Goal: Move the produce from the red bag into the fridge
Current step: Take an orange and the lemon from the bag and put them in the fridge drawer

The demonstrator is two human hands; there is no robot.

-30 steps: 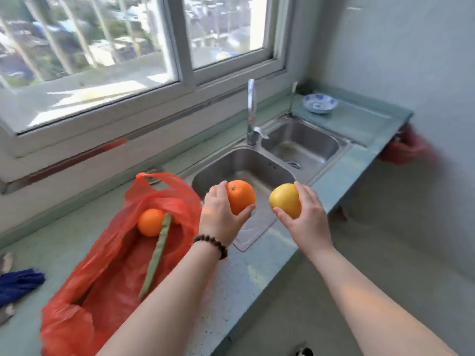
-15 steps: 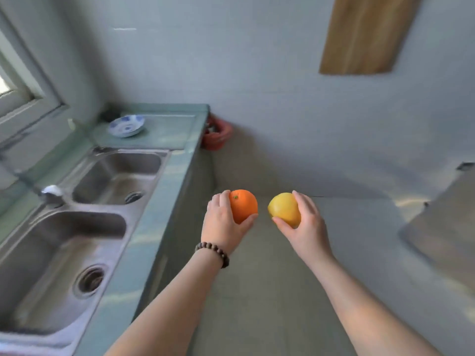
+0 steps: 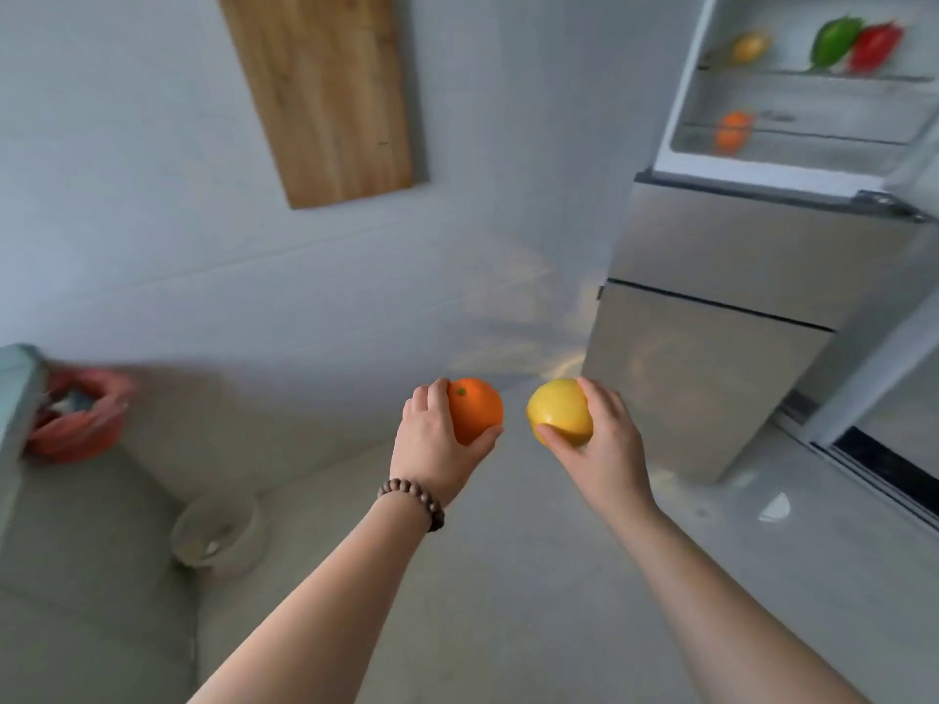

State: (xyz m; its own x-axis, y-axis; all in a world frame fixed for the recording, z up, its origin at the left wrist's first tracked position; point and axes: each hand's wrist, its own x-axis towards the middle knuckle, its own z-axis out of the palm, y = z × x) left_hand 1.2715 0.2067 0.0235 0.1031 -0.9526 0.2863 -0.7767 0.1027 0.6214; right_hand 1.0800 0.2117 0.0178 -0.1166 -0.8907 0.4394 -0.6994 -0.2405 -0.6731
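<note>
My left hand [image 3: 432, 439] grips an orange [image 3: 475, 410] in front of me, above the floor. Beside it, my right hand [image 3: 607, 444] holds a yellow round fruit [image 3: 558, 410]. The two fruits are a small gap apart. The silver fridge [image 3: 711, 322] stands at the right with its upper compartment open. Inside, an orange fruit [image 3: 731, 129] lies on a lower shelf, and a green pepper [image 3: 833, 40], a red pepper [image 3: 874, 45] and a yellowish fruit [image 3: 749, 45] lie on the shelf above. The red bag is out of view.
The open fridge door [image 3: 884, 398] juts out at the right edge. A wooden board [image 3: 325, 88] hangs on the wall. A red basin [image 3: 76, 424] sits beside the counter end [image 3: 15, 398] at left, and a pale bowl [image 3: 216, 530] stands on the floor.
The view has swung right, away from the sink and red bag toward the fridge. Both hands keep the same hold on their fruits, carried in front of me.
</note>
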